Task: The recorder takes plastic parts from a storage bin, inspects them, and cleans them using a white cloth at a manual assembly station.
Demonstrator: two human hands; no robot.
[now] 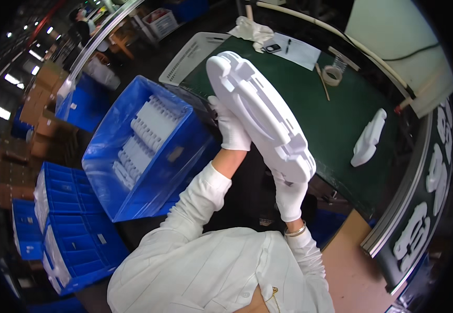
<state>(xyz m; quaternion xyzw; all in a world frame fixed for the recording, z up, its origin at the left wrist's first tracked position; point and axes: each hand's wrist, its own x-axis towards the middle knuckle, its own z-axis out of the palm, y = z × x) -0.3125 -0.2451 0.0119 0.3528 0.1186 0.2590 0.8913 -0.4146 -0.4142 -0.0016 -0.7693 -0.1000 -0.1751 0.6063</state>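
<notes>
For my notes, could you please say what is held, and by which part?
A long white plastic molding: the left hand at its left edge, the right hand at its near end.

The white-gloved left hand (pixel 231 129) is gripping farther forward than the gloved right hand (pixel 290 198), which is holding nearer the body; both sleeved forearms (pixel 197 201) are angling forward, the right fingers probably curling underneath.

White-gloved left hand (pixel 232 129) and right hand (pixel 290 198) hold a long, curved white plastic casing (pixel 263 112) beside a rectangular blue plastic bin (pixel 169 177).
</notes>
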